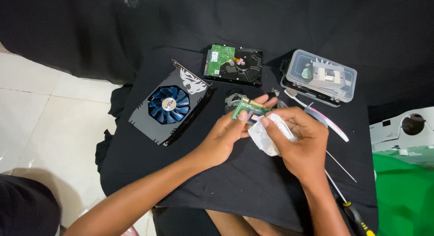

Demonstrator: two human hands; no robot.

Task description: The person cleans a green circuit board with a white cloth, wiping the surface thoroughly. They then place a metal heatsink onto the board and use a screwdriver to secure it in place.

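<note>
Now, chip board: a small green circuit board [251, 109] with a dark square chip on it, held up over the black cloth, at the middle of the grip.
Left hand: the left hand [224, 137] closes on the near-left edge of the circuit board, thumb on top and fingers curled beneath, so it is clamped on the board.
Right hand: the right hand [299, 143] pinches a crumpled white tissue [269, 135] between thumb and fingers, closed tight on it; the tissue touches the near-right side of the board.
Just beyond the grip: a small round black fan [233, 99] lies on the cloth, partly hidden behind the board.
Right of the grip: a toothbrush [318, 114] with a white and pink handle lies slantwise, its far part passing behind the right hand.
Near right: a thin metal rod [341, 166] and a screwdriver [350, 209] with a black and yellow handle lie by the right wrist.
Far left of the grip: a graphics card [169, 108] with a blue fan lies flat.
Straight beyond: a hard drive [233, 65] lies with its green board upward.
Far right: a clear plastic box [318, 77] with its lid shut holds pale parts.
Underneath: a black cloth [244, 181] covers the small table.
</note>
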